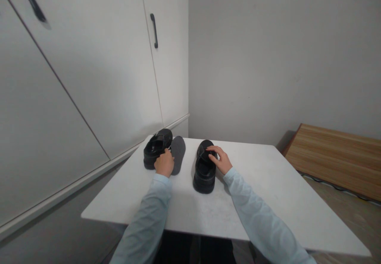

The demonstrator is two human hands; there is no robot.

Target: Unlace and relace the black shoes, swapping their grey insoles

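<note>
Two black shoes lie on a white table [220, 218], toes pointing away from me. Between them, next to the left shoe [158, 144], is a flat dark grey insole [179, 153]. My left hand [164, 163] is closed, at the gap between the left shoe and the insole; its fingertips are hidden, so whatever it grips cannot be made out. Across the upper of the right shoe [204, 176] reaches my right hand [220, 160], thumb and fingers apart, fingertips at the shoe's top near the opening.
White cabinet doors [98, 65] with dark handles rise along the left, close to the table's far left corner. A plain grey wall [268, 57] stands behind. To the right, beyond the table edge, is a low wood-grain board or platform [336, 157] near the floor.
</note>
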